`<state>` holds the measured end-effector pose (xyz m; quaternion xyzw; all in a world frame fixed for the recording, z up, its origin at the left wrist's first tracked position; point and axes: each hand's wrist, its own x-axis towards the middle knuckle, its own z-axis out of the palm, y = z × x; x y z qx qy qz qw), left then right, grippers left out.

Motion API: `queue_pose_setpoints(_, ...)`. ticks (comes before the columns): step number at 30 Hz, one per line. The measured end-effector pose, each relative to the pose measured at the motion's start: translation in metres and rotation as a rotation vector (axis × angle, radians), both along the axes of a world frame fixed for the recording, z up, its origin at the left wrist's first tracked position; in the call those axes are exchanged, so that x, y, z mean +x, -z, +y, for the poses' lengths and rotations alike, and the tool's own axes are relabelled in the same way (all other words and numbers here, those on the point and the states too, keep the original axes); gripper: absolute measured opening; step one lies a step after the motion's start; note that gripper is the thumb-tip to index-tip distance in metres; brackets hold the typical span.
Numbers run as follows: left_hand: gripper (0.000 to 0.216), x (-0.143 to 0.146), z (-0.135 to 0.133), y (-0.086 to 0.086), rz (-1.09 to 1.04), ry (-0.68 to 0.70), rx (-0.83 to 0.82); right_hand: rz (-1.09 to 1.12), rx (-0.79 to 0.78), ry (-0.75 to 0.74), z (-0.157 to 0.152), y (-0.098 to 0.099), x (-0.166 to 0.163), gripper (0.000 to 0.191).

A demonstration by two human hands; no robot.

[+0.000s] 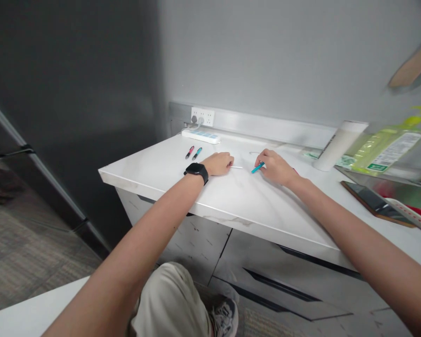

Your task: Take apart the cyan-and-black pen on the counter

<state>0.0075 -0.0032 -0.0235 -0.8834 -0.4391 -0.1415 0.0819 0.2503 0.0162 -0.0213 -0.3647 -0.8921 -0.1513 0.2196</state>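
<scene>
Lying beyond hands (245, 164): 2 pens (193, 153); power strip (201, 135)

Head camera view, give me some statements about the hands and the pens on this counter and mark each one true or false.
1. The right hand holds a teal pen. True.
2. The left hand wears a black watch at the wrist. True.
3. Two more pens lie on the floor. False: they lie on the white counter, left of the left hand.
4. The power strip sits at the counter's front edge. False: it lies at the back, by the wall socket.
5. The left hand pinches a thin white stick. True.
</scene>
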Motion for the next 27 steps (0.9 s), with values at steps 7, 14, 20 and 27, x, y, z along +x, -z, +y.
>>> queue_pose_setpoints(7,0.025,0.001,-0.004,0.0,0.029,-0.017,0.001,-0.041,0.065,-0.032,-0.004,-0.007,-0.007,0.023)
queue_pose_setpoints(14,0.026,0.001,-0.004,-0.002,0.02,-0.015,-0.016,-0.02,0.127,0.012,-0.011,-0.012,-0.012,0.023)
queue_pose_setpoints(20,0.026,0.003,-0.004,-0.003,0.016,0.01,-0.019,-0.06,0.062,0.049,-0.009,-0.005,-0.01,0.02)
queue_pose_setpoints(27,0.024,0.005,-0.003,-0.007,-0.072,0.054,-0.016,-0.067,-0.105,0.086,-0.012,-0.003,-0.009,0.03)
